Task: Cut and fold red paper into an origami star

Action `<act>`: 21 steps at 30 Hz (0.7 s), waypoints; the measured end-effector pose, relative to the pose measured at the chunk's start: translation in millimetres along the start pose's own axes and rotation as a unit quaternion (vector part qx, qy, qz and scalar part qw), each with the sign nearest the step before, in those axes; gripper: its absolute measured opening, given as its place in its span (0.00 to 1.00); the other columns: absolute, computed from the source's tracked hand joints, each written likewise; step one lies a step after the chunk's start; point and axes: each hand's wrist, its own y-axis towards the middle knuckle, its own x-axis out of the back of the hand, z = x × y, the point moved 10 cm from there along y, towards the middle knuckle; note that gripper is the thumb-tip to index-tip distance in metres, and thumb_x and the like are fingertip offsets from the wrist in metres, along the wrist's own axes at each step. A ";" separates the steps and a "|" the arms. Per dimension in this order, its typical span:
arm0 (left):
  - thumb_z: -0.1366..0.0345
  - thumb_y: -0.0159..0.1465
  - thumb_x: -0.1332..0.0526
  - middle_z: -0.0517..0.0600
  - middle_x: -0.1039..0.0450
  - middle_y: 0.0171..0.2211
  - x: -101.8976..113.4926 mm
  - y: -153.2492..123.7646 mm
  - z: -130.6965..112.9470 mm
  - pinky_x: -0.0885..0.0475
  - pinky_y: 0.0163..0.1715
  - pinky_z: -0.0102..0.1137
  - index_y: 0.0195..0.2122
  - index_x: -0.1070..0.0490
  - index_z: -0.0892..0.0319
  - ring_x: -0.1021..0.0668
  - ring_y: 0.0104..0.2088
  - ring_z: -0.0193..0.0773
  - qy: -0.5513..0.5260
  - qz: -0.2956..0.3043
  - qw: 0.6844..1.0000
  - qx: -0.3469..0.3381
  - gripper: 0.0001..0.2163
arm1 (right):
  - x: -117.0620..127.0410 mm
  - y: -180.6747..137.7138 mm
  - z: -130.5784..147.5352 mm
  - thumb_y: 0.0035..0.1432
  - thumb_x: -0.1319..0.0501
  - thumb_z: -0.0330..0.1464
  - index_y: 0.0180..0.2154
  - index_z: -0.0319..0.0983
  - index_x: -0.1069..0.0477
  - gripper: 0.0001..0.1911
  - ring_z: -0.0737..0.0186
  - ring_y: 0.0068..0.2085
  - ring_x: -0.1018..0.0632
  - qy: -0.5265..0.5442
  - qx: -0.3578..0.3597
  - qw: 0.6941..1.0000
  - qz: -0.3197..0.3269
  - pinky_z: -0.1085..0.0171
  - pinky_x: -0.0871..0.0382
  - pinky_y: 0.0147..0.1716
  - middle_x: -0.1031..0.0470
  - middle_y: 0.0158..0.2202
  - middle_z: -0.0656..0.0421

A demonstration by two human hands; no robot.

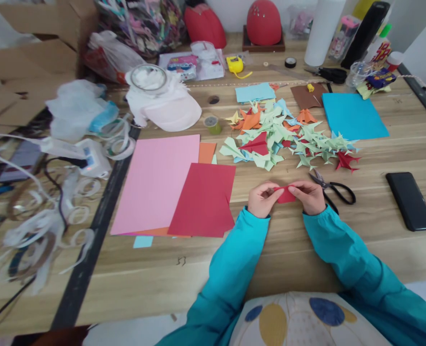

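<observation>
A small folded piece of red paper [285, 195] is pinched between my two hands above the wooden table. My left hand [262, 198] grips its left end with thumb and fingers. On the other end, the thumb and fingers of my right hand [309, 196] close on the same paper. Black-handled scissors [331, 186] lie just beyond and right of my right hand. Ahead of both hands is a heap of folded paper figures [267, 129], mostly pale green with some orange, red and blue. Red paper sheets [204, 202] rest to the left, overlapping a pink sheet [158, 178].
A black phone [410, 201] lies at the right. Behind the heap are blue sheets [355, 115] and a yellow tape measure [234, 64]. Tape rolls, cables and a white power strip [92, 158] crowd the left. A white bottle [324, 31] stands at the back.
</observation>
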 end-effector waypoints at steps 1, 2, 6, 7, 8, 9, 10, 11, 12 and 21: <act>0.61 0.45 0.33 0.47 0.31 0.22 0.1 0.0 0.3 0.36 0.22 0.26 0.23 0.28 0.61 0.32 0.22 0.29 0.000 0.000 1.000 -0.003 0.09 | -0.1 0.0 -0.2 0.38 0.32 0.33 0.23 0.40 0.24 0.06 0.69 0.22 0.29 0.000 0.000 1.000 0.002 0.67 0.33 0.21 0.25 0.22 0.62; 0.62 0.45 0.33 0.47 0.31 0.22 0.2 0.0 0.4 0.36 0.22 0.26 0.23 0.27 0.61 0.32 0.22 0.29 0.001 0.001 1.000 -0.006 0.09 | -0.2 0.0 -0.2 0.38 0.32 0.33 0.24 0.41 0.24 0.06 0.69 0.22 0.29 0.000 0.001 1.000 0.003 0.68 0.34 0.21 0.25 0.22 0.62; 0.63 0.46 0.34 0.46 0.31 0.22 -0.1 0.1 -0.2 0.37 0.22 0.25 0.23 0.28 0.62 0.33 0.21 0.28 0.001 0.004 1.000 -0.019 0.08 | 0.9 0.0 -0.7 0.38 0.31 0.33 0.23 0.41 0.24 0.06 0.69 0.23 0.28 0.001 0.001 1.000 0.002 0.68 0.33 0.22 0.25 0.22 0.62; 0.64 0.46 0.33 0.46 0.32 0.22 0.0 0.2 -0.5 0.37 0.21 0.25 0.23 0.28 0.62 0.33 0.21 0.28 0.002 0.004 1.000 -0.022 0.07 | 1.1 0.0 -1.2 0.38 0.31 0.33 0.23 0.41 0.24 0.06 0.69 0.23 0.28 0.001 -0.001 1.000 0.002 0.67 0.33 0.23 0.25 0.22 0.62; 0.64 0.46 0.33 0.46 0.32 0.21 0.0 0.3 -0.8 0.37 0.21 0.25 0.23 0.28 0.62 0.33 0.21 0.28 0.002 0.004 1.000 -0.025 0.07 | 1.2 0.1 -1.8 0.37 0.31 0.33 0.23 0.40 0.24 0.06 0.69 0.23 0.28 0.000 -0.004 1.000 0.002 0.67 0.33 0.23 0.25 0.22 0.62; 0.65 0.45 0.33 0.46 0.32 0.21 0.1 0.4 -1.1 0.37 0.21 0.24 0.23 0.28 0.62 0.33 0.21 0.27 0.002 0.003 1.000 -0.028 0.07 | 1.4 0.3 -2.0 0.37 0.31 0.32 0.23 0.40 0.24 0.05 0.68 0.23 0.28 0.002 -0.004 1.000 0.001 0.67 0.33 0.23 0.25 0.22 0.62; 0.65 0.45 0.33 0.46 0.32 0.21 0.1 0.4 -1.4 0.37 0.21 0.24 0.23 0.28 0.62 0.33 0.21 0.27 0.001 0.003 0.999 -0.032 0.07 | 1.4 0.4 -2.0 0.37 0.31 0.32 0.23 0.40 0.24 0.05 0.69 0.23 0.28 0.004 -0.004 1.000 0.002 0.67 0.33 0.23 0.25 0.23 0.62; 0.65 0.45 0.33 0.46 0.32 0.21 0.1 0.5 -2.0 0.37 0.21 0.24 0.23 0.28 0.62 0.33 0.21 0.27 0.001 0.003 0.999 -0.035 0.07 | 1.2 0.6 -1.8 0.37 0.31 0.31 0.23 0.40 0.24 0.05 0.69 0.23 0.28 0.007 -0.001 1.000 0.004 0.68 0.33 0.23 0.25 0.23 0.62; 0.65 0.46 0.33 0.46 0.32 0.21 -0.2 0.5 -2.8 0.37 0.21 0.24 0.24 0.28 0.62 0.33 0.21 0.27 0.001 0.004 0.999 -0.040 0.07 | 0.8 0.8 -1.3 0.38 0.32 0.30 0.23 0.41 0.24 0.04 0.69 0.23 0.28 0.011 0.002 1.000 0.007 0.68 0.33 0.23 0.25 0.22 0.62; 0.66 0.47 0.34 0.47 0.32 0.22 -0.8 0.1 -6.9 0.36 0.22 0.25 0.24 0.28 0.62 0.31 0.22 0.28 0.004 0.007 0.998 -0.057 0.06 | -3.2 0.8 3.9 0.41 0.33 0.29 0.24 0.42 0.24 0.03 0.68 0.25 0.28 0.013 0.045 0.998 0.046 0.67 0.36 0.23 0.26 0.23 0.62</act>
